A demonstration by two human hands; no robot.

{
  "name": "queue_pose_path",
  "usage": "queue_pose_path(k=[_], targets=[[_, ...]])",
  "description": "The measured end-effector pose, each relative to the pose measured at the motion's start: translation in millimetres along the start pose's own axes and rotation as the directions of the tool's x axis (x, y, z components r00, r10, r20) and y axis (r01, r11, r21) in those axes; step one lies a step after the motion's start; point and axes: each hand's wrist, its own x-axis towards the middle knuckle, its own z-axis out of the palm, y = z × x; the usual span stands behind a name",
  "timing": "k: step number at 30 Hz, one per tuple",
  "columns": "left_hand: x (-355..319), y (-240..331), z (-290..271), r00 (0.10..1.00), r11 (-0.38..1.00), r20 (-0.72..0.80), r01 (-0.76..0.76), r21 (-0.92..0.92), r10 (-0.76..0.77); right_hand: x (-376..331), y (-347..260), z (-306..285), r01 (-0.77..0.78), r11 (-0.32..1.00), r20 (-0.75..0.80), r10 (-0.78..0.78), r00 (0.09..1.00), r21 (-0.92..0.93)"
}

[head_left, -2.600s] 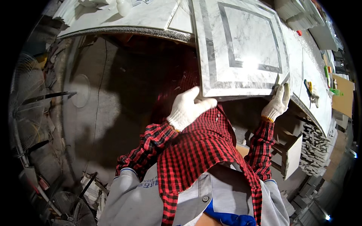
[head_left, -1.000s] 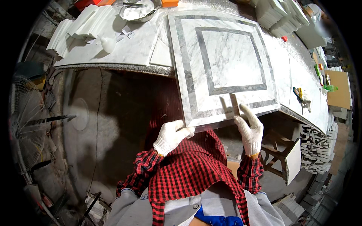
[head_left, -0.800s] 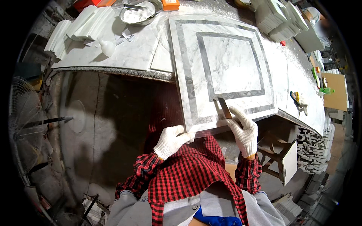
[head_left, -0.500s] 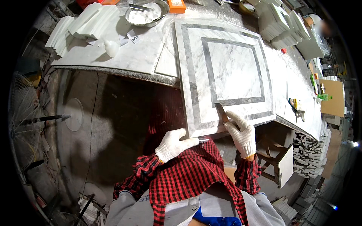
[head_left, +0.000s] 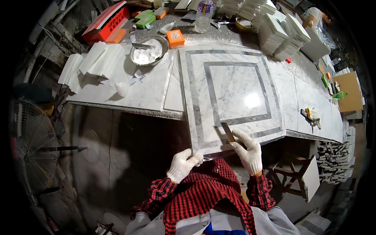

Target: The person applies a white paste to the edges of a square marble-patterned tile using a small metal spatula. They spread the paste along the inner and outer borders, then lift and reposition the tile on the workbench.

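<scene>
flanking the marble tile (head_left: 231, 94): metal bowl (head_left: 149, 51), stacked white tiles (head_left: 278, 33).

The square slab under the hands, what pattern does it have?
White veined marble slab with two grey square frames, seen in the head view.

The handle of the scraper blade (head_left: 228, 132) is hidden inside the gloved right hand (head_left: 248, 152). The left hand (head_left: 183, 165) covers the near corner of the marble slab (head_left: 231, 98). The stacked tiles (head_left: 274, 29) at upper right blur toward the rim. The shoulders are cut off at the lower edge.
</scene>
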Motion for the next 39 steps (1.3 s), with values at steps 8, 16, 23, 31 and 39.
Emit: queue_pose_path(k=[8, 16, 23, 31, 39], targets=[[14.3, 16.1, -12.9, 0.996, 0.993, -0.082, -0.034, 0.11, 0.043, -2.6, 1.3, -3.3, -0.011, 0.997, 0.082, 0.005, 0.997, 0.074], [2.0, 58.5, -23.6, 0.992, 0.858, -0.076, -0.049, 0.511, 0.102, -9.2, -2.9, -4.0, -0.011, 0.958, 0.205, -0.05, 0.977, 0.285], [-9.9, 74.9, 6.3, 0.931, 0.939, -0.127, -0.336, 0.072, 0.343, -9.3, -21.6, 19.0, 0.328, 0.93, 0.302, -0.365, 0.881, 0.166], [-14.8, 70.0, 27.1, 0.94, 0.95, -0.189, -0.248, 0.19, 0.283, -15.1, -11.3, 26.3, 0.371, 0.928, 0.161, -0.371, 0.915, 0.029], [-17.7, 54.8, 25.4, 0.929, 0.937, -0.246, -0.319, -0.144, 0.278, -20.0, -21.2, 37.3, 0.238, 0.961, 0.162, -0.259, 0.952, 0.139]])
